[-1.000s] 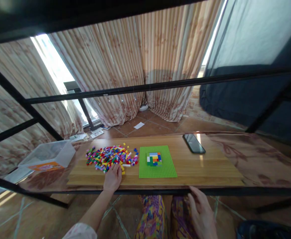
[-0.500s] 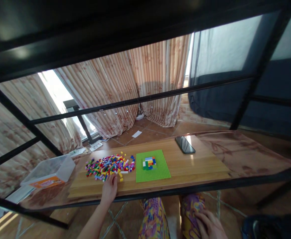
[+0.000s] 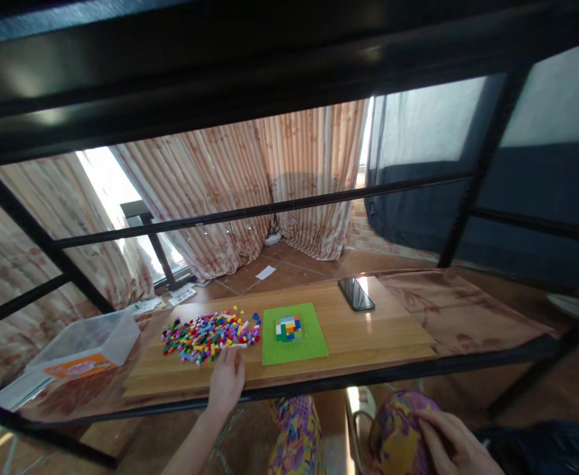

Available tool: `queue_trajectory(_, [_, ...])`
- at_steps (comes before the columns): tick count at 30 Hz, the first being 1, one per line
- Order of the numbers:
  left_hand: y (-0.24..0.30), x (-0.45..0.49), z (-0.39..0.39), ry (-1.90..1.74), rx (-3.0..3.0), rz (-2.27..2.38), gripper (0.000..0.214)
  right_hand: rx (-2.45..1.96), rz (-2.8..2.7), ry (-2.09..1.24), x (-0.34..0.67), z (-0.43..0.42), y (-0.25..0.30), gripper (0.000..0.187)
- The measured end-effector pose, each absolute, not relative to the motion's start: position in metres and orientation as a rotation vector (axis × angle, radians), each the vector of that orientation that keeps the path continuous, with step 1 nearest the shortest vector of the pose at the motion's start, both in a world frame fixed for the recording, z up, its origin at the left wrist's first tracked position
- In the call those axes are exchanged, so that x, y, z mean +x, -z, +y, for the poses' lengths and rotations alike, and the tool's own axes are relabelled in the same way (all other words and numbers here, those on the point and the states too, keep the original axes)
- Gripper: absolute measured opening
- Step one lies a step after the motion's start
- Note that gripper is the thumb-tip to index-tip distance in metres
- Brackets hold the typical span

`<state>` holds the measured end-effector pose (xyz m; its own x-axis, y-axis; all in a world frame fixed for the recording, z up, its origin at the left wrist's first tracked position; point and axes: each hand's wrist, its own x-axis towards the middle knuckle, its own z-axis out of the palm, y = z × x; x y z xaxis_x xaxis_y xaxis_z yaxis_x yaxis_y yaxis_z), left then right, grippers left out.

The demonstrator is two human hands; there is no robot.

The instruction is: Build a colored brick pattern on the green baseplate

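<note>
A heap of small coloured building bricks lies loose on the left part of a wooden board. At its near edge is my left hand, fingers curled down and closed. What they grip, if anything, is hidden behind the hand. Just right of the heap is a green baseplate with a small patch of multicoloured bricks near its middle. My right hand rests on my right knee, its fingers stretched over the patterned trousers and holding nothing.
A clear plastic box with an orange label stands left of the board. Behind the baseplate to the right lies a black phone. A dark metal frame runs overhead and around the low table, with curtains beyond.
My left hand has shifted slightly right along the near edge of the heap, covering where loose yellow bricks showed. My right hand remains on the knee. The camera view has also shifted.
</note>
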<state>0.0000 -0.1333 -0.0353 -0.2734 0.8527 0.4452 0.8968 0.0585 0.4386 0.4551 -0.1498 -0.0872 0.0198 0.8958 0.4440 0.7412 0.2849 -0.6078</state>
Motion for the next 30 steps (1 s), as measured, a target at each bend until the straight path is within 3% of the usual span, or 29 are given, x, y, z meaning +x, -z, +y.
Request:
queue_trajectory(10, [0.006,0.086,-0.009,0.614,-2.19,-2.061,0.035,-1.022,-1.777,-0.64,0.352,-0.09,0.032,0.021])
queue_trajectory(19, [0.036,0.095,0.038,0.337,-2.168,-2.235,0.046,-0.963,-1.67,-0.739,0.316,0.015,-0.007,0.022])
queue_trajectory(30, [0.04,0.098,0.036,0.398,-2.175,-2.203,0.043,-0.965,-1.881,-0.916,0.276,0.047,0.033,0.025])
